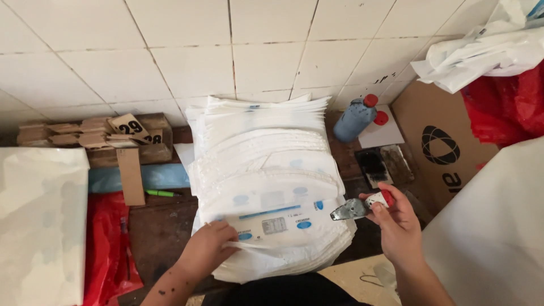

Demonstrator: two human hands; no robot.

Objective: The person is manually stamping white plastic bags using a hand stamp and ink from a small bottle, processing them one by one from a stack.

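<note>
A thick stack of white printed bags (266,170) with blue markings lies on a dark wooden table (161,226) in front of me. My left hand (207,246) rests on the stack's near left corner, with fingers pinching the edge of the top bag. My right hand (396,221) is to the right of the stack and holds a small metal tool with a red and white handle (362,207), its grey tip pointing at the stack.
A blue bottle with a red cap (356,118) stands behind the stack by the tiled wall. Cardboard tags and wooden blocks (96,136) lie at left, with a green pen (161,193) and red plastic (107,249). A cardboard box (442,147) stands at right.
</note>
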